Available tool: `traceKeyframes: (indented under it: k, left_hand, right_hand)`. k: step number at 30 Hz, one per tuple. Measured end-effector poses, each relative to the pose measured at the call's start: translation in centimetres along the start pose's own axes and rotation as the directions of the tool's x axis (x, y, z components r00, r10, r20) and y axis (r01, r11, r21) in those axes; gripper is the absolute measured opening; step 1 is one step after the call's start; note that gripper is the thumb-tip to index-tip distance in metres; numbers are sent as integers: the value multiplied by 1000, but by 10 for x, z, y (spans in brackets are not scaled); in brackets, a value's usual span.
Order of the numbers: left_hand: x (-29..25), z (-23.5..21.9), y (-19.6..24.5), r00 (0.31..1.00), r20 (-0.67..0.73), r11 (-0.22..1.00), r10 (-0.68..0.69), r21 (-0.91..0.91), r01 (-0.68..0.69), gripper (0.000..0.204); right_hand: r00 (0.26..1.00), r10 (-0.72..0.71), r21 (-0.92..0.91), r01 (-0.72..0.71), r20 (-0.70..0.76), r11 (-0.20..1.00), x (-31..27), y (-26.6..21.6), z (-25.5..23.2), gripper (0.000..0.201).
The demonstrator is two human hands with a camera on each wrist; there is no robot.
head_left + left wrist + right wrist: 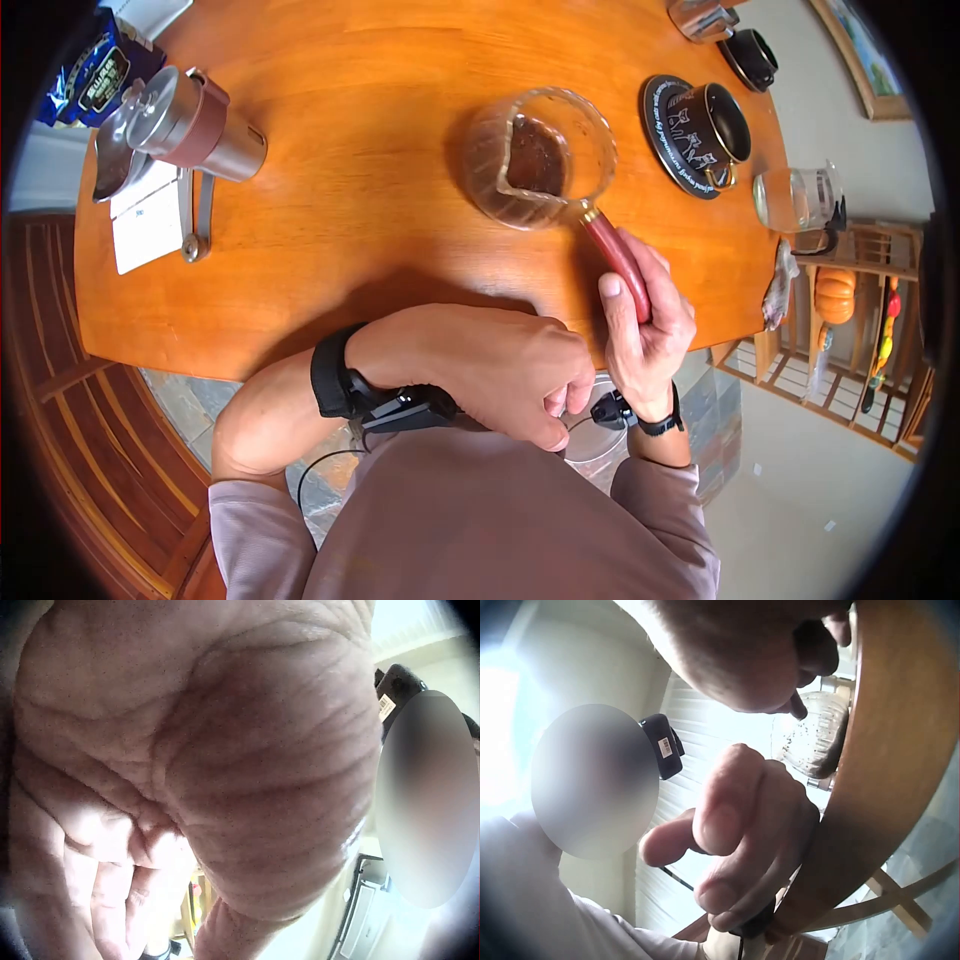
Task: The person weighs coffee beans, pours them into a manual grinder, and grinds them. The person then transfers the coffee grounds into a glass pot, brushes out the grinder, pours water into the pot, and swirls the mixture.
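Observation:
In the head view, a ribbed glass pitcher [485, 170] with a pouring lip and dark liquid in its bottom is on the wooden table [370, 150]. My right hand [650, 330] grips its reddish-brown handle [615, 255], the thumb lying along the top. The right wrist view shows the pitcher [810, 739] beyond the two hands. My left hand [500, 370] hangs bent at the table's front edge, its fingers loosely curled and holding nothing. Its palm and relaxed fingers fill much of the left wrist view.
Left of the pitcher stand a metal coffee grinder [215, 130], its crank [200, 215], a white flat device [150, 225] and a blue bag [105, 70]. To the right are a black cup [720, 125] on a saucer [658, 120], a glass carafe [790, 200] and a grey cloth [780, 285].

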State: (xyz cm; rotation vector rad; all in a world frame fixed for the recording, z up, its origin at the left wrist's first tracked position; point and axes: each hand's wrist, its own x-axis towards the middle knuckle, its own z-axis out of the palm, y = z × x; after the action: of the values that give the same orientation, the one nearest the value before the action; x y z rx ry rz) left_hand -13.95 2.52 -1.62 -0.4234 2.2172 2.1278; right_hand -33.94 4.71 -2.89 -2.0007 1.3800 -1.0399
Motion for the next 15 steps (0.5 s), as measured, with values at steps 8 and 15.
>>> traceKeyframes:
  k: [8, 15]
  left_hand:
    - [2, 3, 2, 997, 55, 998, -53, -17, 54, 40]
    - [1, -1, 2, 999, 29, 999, -35, -31, 36, 40]
  right_hand:
    - [990, -104, -50, 110, 100, 993, -11, -1, 1, 32]
    - [990, -80, -84, 90, 117, 992, -12, -3, -2, 35]
